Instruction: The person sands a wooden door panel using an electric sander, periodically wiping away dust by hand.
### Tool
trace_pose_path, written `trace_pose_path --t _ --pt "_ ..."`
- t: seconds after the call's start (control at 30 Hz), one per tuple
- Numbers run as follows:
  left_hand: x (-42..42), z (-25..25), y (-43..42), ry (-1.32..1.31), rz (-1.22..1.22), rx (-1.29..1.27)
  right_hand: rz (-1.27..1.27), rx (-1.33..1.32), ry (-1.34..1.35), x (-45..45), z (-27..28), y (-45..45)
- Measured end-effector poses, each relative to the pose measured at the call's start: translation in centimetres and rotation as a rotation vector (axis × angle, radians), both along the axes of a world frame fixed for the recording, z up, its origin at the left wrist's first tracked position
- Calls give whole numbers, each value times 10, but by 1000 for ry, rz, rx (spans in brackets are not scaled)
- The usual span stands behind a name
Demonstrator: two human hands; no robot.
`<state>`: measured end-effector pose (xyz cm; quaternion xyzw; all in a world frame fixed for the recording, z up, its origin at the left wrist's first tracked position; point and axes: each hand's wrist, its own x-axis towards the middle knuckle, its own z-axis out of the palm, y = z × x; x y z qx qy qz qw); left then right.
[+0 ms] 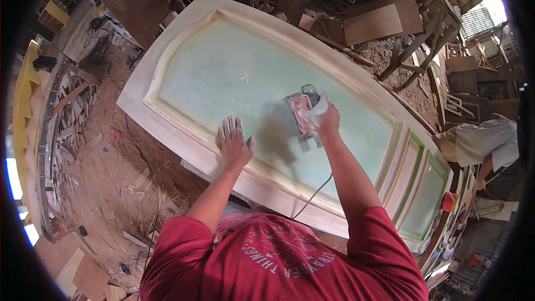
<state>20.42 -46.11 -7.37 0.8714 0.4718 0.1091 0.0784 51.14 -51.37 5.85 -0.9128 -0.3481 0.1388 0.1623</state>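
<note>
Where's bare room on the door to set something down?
Free: panel between left hand and left trim; also between right hand and crossrail. Crowded: between the hands, where the sander sits, and the near edge, where the cord crosses.

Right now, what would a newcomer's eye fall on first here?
A big, pale green framed panel fills the middle. Over it, the right hand grips a dusty sander-like tool, while the left hand rests on the panel's near edge. A red shirt stands out at the bottom.
</note>
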Motion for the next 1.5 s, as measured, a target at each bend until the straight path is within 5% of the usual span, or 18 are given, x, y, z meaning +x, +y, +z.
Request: trace_pose_path --t 0.47,1.17,1.5 --pt "-2 0 3 22 -2 -46 -101 21 -1 49 -17 8" --pt "0 7 2 13 -4 -58 -615 -68 -79 246 -73 -251" --pt "3 3 0 30 2 -1 -488 -51 -144 200 -38 -194"
